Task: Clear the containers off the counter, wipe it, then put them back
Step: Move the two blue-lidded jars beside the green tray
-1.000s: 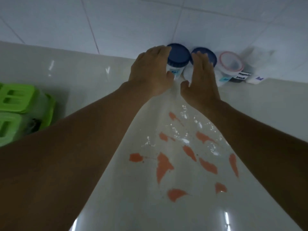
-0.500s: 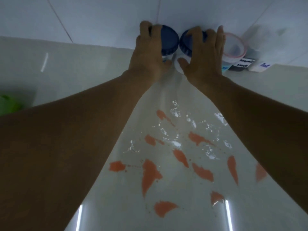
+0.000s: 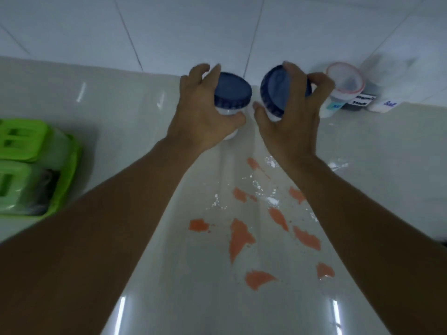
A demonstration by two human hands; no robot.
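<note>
Two white jars with dark blue lids are lifted off the pale counter (image 3: 125, 112) near the back wall. My left hand (image 3: 200, 117) is wrapped round the left blue-lidded jar (image 3: 232, 91). My right hand (image 3: 292, 117) grips the right blue-lidded jar (image 3: 275, 91), which tilts to the left. A clear jar with a pink-rimmed lid (image 3: 346, 79) and a white labelled container (image 3: 384, 102) stand against the wall to the right. Several orange smears (image 3: 239, 238) and wet spots lie on the counter between my forearms.
Green-lidded boxes (image 3: 26, 165) are stacked at the counter's left edge. A white tiled wall (image 3: 193, 30) runs along the back of the counter.
Both hands closed round the blue-lidded jars at the wall, then lifted them and drew them toward me. The right jar has tipped to the left.
</note>
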